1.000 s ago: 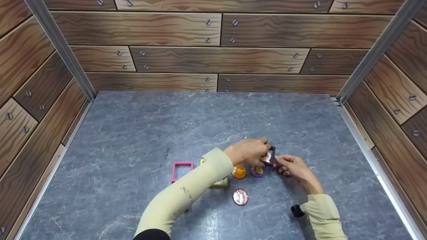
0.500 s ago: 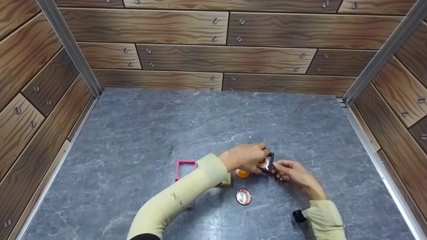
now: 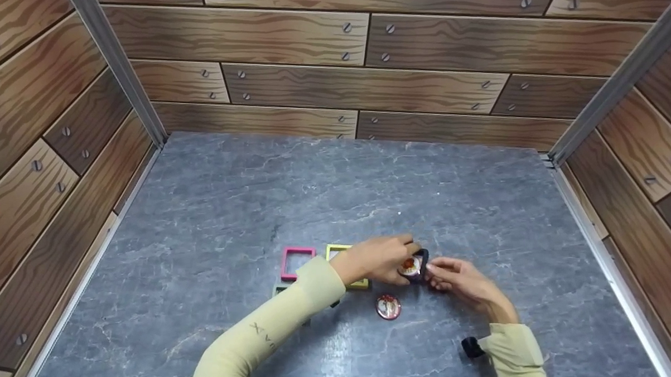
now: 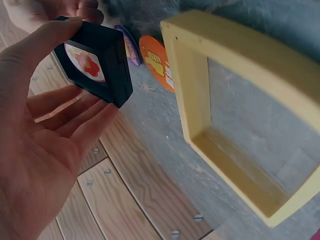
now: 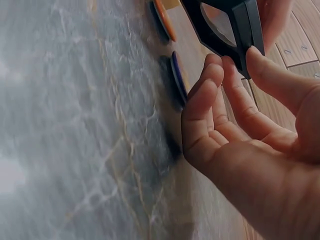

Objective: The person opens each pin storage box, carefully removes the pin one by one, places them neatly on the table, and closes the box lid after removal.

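Note:
My left hand (image 3: 380, 259) grips a small black square display frame (image 4: 117, 60) between thumb and fingers. A clear pane fills the frame, and behind it shows a round badge (image 4: 89, 65) with a red picture on white. At the frame's other side, my right hand (image 3: 464, 287) pinches its edge with thumb and forefinger, as the right wrist view shows. The frame is held tilted above the table. Just beyond it lie an orange badge (image 4: 157, 62) and a purple badge (image 4: 129, 46), both hidden behind the hands in the head view.
A red-rimmed round badge (image 3: 388, 307) lies nearer me. Left of the hands are a pink frame (image 3: 285, 264), a yellow frame (image 3: 337, 247) and a dark greenish frame (image 3: 280, 291), partly under my left sleeve. Wood-patterned walls (image 3: 298, 86) bound the grey marbled table (image 3: 257, 180).
Both hands have brought the black frame nearer me and slightly left, now covering the orange and purple badges in the head view. The head view has shifted a little. Both hands keep their hold.

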Motion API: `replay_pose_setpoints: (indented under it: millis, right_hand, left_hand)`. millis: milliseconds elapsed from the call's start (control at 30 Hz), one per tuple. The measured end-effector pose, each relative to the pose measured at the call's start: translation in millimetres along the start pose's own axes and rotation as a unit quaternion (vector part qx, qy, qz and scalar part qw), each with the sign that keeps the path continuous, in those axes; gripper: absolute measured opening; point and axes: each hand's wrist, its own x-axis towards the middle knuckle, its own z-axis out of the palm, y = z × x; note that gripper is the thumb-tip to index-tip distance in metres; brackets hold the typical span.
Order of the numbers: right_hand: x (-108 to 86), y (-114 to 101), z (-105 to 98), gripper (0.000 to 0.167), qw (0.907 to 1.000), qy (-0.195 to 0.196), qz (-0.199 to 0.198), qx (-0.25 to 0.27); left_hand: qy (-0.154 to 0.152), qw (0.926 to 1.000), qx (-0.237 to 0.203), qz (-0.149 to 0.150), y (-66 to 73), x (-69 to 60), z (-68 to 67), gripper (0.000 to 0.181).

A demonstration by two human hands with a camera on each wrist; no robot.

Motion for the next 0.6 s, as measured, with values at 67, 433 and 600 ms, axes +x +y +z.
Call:
replay_pose_setpoints:
  millis: [67,433,600]
  right_hand:
    - [-1.0,-0.9,2.5,0.011,1.0,-0.001,-0.001,0.004]
    - [-2.1,-2.1,10.0,0.026,0.9992,-0.02,-0.028,0.022]
    - [-1.7,-0.4,12.9,0.037,0.9981,-0.032,-0.035,0.039]
  left_hand:
    - [0.008,0.9999,-0.012,-0.002,0.6,-4.9,0.5,0.068]
    - [0.032,0.997,-0.068,-0.016,3.2,-23.8,1.9,0.077]
    - [0.046,0.9935,-0.103,-0.013,1.2,-31.7,3.5,0.075]
